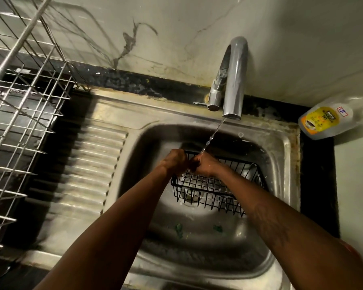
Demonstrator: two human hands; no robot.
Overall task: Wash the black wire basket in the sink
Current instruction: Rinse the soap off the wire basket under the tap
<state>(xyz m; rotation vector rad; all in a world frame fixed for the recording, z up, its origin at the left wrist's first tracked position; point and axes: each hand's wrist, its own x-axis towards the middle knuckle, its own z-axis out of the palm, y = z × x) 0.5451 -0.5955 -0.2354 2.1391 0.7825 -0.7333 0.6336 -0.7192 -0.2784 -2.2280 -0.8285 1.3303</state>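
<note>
Now the curled left hand (176,161) and right hand (204,166) meet at the black wire basket's (208,190) far left corner in the steel sink (286,147); grip I cannot tell.

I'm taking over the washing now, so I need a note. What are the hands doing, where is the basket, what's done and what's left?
Left hand and right hand: side by side, both curled on the far rim of the black wire basket.
Basket: in the sink, over the drain.
Tap: running, water landing at the right hand.
Done: rinsing is under way.
Left: no soap visible, so scrub if needed, rinse every side, lift it out.
</note>
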